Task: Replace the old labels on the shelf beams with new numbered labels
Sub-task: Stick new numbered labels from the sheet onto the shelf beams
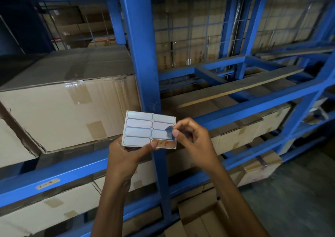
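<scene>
Sheet: label sheet held upright in front of the blue upright post, just above the shelf beam; seven blank labels remain on it, in two columns.
Written label: one label at the sheet's lower right corner carries red handwriting, apparently "1-5", seen inverted.
Left hand: left hand grips the sheet's lower edge, thumb pressed on the front beside the written label, fingers behind.
Right hand: right hand pinches a lifted blue label corner between thumb and forefinger, just above the written label; other fingers curled.
Beam marking: an existing label reading "1-4" sits on the shelf beam, well left of the post.
Surroundings: cardboard boxes fill the bay left of the post; an open box lies below the hands.
Step in hand, as judged: peeling a label free of the backing.
Method advised: peel slowly at a shallow angle, the left thumb holding the backing flat; touch only the corner, keeping the adhesive clean.
Risk, as judged: a fast pull may tear or curl the label onto itself.
Placement advised: press onto the beam right of the post, level, rubbed from centre outward.
</scene>
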Motion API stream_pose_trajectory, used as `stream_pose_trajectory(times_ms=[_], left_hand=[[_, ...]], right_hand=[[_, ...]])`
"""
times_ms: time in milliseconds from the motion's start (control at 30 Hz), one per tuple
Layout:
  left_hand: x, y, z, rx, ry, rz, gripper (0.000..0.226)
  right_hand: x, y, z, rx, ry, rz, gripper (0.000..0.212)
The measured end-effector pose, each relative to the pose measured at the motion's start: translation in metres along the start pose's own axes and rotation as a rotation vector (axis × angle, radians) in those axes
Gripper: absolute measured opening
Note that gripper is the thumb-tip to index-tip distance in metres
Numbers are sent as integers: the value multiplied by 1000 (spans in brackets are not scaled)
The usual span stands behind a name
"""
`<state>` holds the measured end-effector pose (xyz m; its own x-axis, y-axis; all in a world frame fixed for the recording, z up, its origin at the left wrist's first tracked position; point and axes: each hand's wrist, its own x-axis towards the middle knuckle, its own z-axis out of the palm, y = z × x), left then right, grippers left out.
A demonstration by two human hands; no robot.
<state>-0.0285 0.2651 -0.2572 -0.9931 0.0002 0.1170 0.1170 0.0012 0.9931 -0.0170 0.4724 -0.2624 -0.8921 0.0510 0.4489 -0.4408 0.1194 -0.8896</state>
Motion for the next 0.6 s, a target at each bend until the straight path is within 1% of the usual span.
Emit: stream_pose_trajectory(times_ms=[100,233,333,467,533,600], left_hand=[[3,5,12,-1,-30,8,41],[8,21,37,-26,-97,53,42],[17,35,60,-57,-140,95,40],[40,73,95,-90,-189,201,40],[49,100,114,-127,-202,272,46],[58,124,131,-174,-212,304,56]], right_hand=[[4,-3,-13,164,86,28,12],[17,-16,-40,170,168,-27,10],[33,-37,-72,78,168,-122,6],[68,-86,-119,-51,115,-260,10],[89,-117,-143,-144,129,-359,9],[111,-145,-162,-234,143,-436,8]])
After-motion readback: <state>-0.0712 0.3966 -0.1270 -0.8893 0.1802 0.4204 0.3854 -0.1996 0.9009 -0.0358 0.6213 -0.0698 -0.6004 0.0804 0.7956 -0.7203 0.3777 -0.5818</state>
